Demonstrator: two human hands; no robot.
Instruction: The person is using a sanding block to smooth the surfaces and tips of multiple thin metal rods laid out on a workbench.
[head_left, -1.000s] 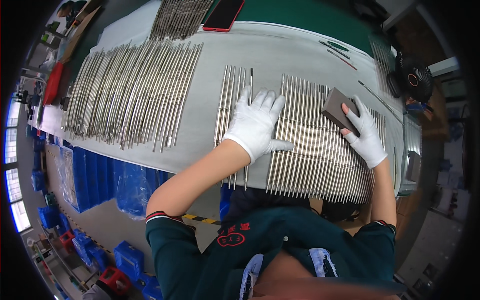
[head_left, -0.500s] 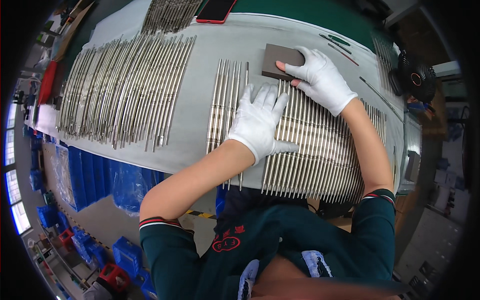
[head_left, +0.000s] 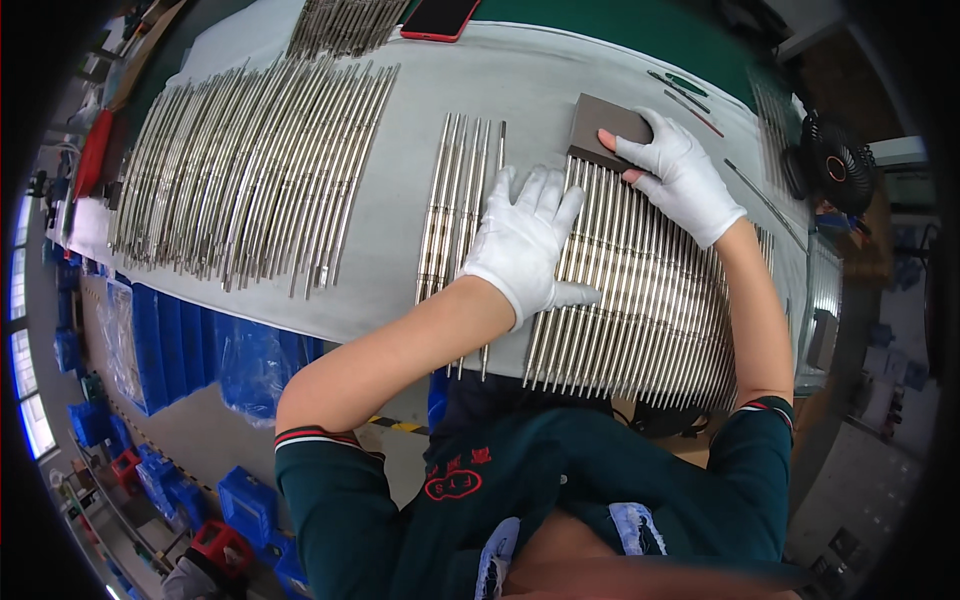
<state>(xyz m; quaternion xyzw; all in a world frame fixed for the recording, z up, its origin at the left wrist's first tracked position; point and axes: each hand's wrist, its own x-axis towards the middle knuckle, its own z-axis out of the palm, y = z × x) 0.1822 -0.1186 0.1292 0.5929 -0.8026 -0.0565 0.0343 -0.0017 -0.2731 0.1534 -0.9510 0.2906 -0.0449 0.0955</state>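
Note:
My right hand [head_left: 685, 178], in a white glove with bare thumb and fingertip, grips a brown rectangular block [head_left: 612, 125]. The block rests at the far ends of a row of slim metal rods [head_left: 630, 300] lying side by side in front of me. Flat and with fingers stretched, my left hand [head_left: 525, 240], gloved in white too, lies at the left edge of that row. Beneath and beside it, several separate metal rods [head_left: 440, 220] lie a little apart from the row; the palm hides parts of them.
A large batch of metal rods [head_left: 245, 170] covers the table's left side, with another bundle [head_left: 345, 25] behind it. A red-edged phone [head_left: 438, 18] lies at the back. Thin tools [head_left: 685, 95] and a black fan [head_left: 835, 165] are at the right. Blue crates [head_left: 180, 350] stand below the table's left edge.
My right hand has slid the brown block to the right along the rods' far ends, uncovering some rod tips. My left hand has stayed nearly in place.

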